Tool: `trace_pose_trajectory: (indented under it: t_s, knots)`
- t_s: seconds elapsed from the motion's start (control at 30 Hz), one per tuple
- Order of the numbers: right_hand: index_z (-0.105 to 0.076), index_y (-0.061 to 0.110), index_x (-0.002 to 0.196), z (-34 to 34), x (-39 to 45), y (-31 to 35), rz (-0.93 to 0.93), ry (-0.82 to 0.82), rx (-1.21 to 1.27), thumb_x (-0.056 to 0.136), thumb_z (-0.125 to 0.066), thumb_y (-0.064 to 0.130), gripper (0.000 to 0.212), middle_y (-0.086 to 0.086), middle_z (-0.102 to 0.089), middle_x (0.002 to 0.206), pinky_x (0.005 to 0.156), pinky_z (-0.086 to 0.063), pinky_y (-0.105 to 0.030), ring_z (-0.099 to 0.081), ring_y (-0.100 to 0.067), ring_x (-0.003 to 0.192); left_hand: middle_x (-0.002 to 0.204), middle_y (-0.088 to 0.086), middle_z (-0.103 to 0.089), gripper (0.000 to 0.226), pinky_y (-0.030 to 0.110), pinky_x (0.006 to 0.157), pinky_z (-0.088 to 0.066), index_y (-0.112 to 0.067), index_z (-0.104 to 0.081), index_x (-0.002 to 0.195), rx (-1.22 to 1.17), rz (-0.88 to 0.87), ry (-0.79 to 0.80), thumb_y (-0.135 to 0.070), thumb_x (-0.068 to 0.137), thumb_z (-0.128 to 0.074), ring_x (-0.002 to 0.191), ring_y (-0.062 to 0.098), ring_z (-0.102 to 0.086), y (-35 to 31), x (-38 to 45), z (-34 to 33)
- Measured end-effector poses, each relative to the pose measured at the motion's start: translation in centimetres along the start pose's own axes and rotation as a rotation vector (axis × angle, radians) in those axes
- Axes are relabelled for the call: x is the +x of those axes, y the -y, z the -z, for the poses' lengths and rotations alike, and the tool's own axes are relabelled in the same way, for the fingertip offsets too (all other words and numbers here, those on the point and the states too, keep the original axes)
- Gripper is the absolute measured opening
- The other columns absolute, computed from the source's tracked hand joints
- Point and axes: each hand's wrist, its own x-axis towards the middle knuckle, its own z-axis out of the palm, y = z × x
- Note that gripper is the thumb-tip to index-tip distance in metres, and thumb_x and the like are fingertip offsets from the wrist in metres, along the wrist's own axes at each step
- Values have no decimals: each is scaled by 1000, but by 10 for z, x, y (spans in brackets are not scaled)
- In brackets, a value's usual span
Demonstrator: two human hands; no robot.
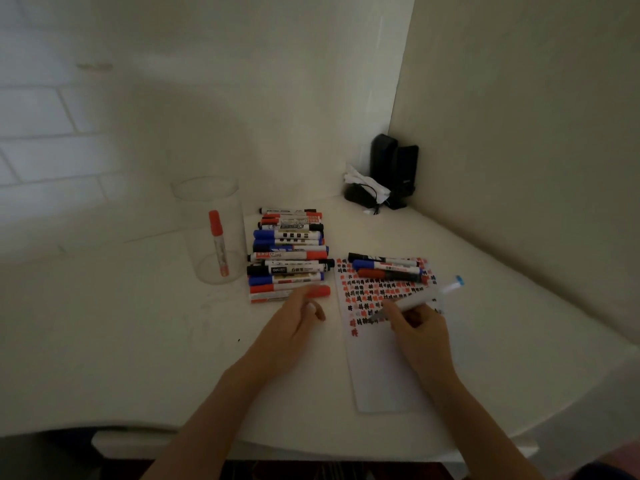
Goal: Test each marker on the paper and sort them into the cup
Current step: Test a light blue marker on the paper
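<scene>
Forearms reach in from the bottom edge over a white table (pixel 104 358). Nearest lies a white sheet of paper (pixel 388 375), its lower half blank and its upper half covered in rows of small red, black and blue test marks. The right hand (pixel 420 336) curls around a white-barrelled marker with a light blue end (pixel 420 297), holding it at a slant with the tip down on the paper at the lower edge of the marks and the blue end pointing up to the right. The left hand (pixel 294 318) rests on the table just left of the paper, fingers loosely bent and gripping nothing, its fingertips touching or just short of the nearest marker in a row of red, blue and black whiteboard markers (pixel 289 252); blur hides which. These markers lie side by side, stacked away from the person. Across the far end of the paper lie three more capped markers, black, blue and red (pixel 388 270). Left of the row stands a clear plastic cup (pixel 211 230) with one red marker (pixel 219 242) upright inside. In the far corner against the wall sit black speaker-like boxes (pixel 393 168) with crumpled white tissue (pixel 363 183).
</scene>
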Motion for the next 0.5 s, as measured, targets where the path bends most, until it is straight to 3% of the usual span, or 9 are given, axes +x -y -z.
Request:
trace_pose_trajectory:
  t_s: [0.1,0.17,0.27,0.37,0.5]
  knots:
    - [-68,16,87,0,0,6,-17,54,4,87,-66,30,14,3,-72,78,59,-52,-13,-68,-4,67,105,-26,-62,26,0,78,-40,-47,-41,119,-64,-9,-18,-31,99,-47,97,-11,-58,3,0,8]
    - [-68,17,89,-1,2,14,-5,84,15,87,-66,29,13,1,-72,77,54,-50,-13,-66,-4,61,104,-23,-65,20,0,78,-40,-34,-58,115,-105,-1,-45,-29,96,-55,98,-15,-57,5,0,11]
    - [-69,15,85,-9,-1,26,-14,147,84,88,-64,28,14,-5,-70,71,54,-51,-21,-61,-11,56,104,-16,-67,21,4,81,-42,-25,-66,112,-75,-24,-64,-30,92,-60,96,-11,-58,9,0,10]
    - [-69,9,88,-23,-10,33,-80,198,201,90,-61,28,20,-6,-70,72,55,-52,-23,-63,-12,60,112,-20,-63,23,4,88,-39,-29,-67,113,-33,-60,-86,-33,91,-62,104,-15,-53,12,0,8]
    - [-69,9,91,-35,-17,32,-63,217,178,90,-62,27,20,-6,-70,72,55,-51,-23,-63,-12,60,111,-23,-63,24,6,91,-39,-34,-67,112,-15,-52,-90,-35,88,-65,103,-12,-54,9,2,9]
